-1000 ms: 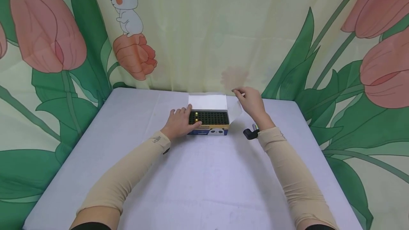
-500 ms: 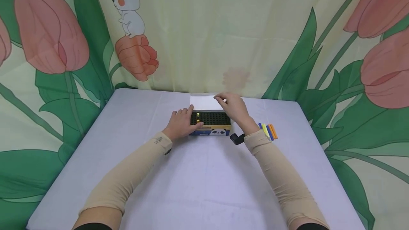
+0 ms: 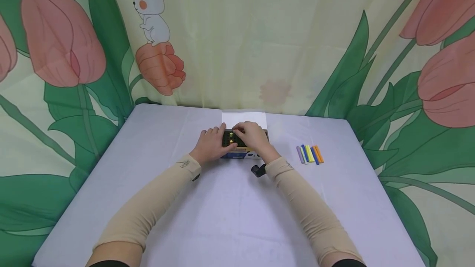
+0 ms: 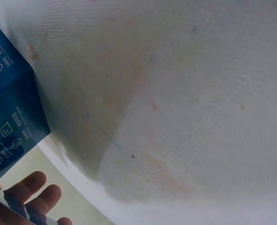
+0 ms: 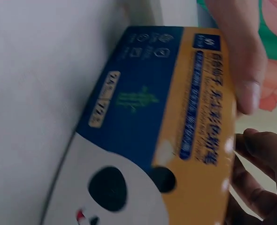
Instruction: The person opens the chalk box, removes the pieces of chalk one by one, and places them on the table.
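A blue and orange chalk box with a panda face on its front stands open on the table. Its dark insert is full of small holes, and a yellow-green chalk tip and an orange one show in it. My left hand grips the box's left end, thumb along the front rim. Over the box hangs my right hand, its curled fingers beside the yellow-green tip. Whether anything is between those fingertips cannot be seen. In the right wrist view, the box front is close below that hand.
Several chalk sticks, purple, blue, yellow and orange, lie side by side on the white table right of the box. The white lid flap stands out behind the box. A flower-print curtain hangs past the far table edge.
My right hand has moved left and down, from the box's right side to over its holes. The chalk sticks on the table have come out from behind my right wrist. My left hand stays put.
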Demonstrator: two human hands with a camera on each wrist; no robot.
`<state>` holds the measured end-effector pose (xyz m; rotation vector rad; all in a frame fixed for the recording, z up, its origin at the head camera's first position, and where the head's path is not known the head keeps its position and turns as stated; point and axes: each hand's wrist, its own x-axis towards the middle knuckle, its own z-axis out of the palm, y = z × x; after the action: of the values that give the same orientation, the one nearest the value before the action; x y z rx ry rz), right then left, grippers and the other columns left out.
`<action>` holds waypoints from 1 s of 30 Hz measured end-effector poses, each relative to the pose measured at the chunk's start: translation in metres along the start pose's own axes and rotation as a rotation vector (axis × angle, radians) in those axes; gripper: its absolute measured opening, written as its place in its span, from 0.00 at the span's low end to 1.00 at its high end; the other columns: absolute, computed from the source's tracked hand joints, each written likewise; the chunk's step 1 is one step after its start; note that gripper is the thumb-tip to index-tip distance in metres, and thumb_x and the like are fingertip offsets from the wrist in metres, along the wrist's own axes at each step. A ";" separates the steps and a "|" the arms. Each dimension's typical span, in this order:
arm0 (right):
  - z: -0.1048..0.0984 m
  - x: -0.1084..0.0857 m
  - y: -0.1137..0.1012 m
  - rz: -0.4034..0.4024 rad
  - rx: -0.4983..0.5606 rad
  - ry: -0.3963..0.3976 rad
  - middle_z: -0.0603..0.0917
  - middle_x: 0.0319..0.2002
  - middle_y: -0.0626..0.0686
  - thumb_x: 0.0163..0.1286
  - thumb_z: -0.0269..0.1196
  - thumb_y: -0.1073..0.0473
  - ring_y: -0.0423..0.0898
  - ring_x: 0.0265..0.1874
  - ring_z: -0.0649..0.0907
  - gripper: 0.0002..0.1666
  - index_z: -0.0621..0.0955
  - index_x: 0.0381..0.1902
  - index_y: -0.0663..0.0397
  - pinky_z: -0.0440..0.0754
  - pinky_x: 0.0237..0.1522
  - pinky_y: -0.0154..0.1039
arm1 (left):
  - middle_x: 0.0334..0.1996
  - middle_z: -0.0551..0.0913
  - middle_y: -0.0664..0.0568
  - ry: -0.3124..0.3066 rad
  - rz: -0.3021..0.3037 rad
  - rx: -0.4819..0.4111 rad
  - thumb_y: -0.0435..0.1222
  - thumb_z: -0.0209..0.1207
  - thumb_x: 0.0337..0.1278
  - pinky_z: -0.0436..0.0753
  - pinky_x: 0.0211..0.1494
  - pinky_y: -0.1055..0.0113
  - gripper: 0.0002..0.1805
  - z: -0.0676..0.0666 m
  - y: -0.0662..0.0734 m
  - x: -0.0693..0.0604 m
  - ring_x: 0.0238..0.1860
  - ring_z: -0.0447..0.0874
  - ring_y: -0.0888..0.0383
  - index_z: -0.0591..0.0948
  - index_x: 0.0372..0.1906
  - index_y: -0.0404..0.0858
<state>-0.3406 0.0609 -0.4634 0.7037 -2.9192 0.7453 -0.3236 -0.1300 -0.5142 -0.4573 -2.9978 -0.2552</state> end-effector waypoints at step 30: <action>0.027 0.003 -0.004 0.046 -0.072 0.020 0.90 0.44 0.47 0.76 0.65 0.52 0.45 0.38 0.86 0.12 0.87 0.53 0.44 0.83 0.36 0.43 | 0.58 0.81 0.37 -0.005 -0.004 -0.004 0.76 0.43 0.64 0.75 0.61 0.41 0.56 -0.007 0.003 -0.003 0.56 0.81 0.42 0.58 0.80 0.36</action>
<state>-0.3394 0.0442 -0.4848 0.6209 -2.9364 0.6434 -0.3190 -0.1292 -0.5072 -0.4524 -3.0038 -0.2605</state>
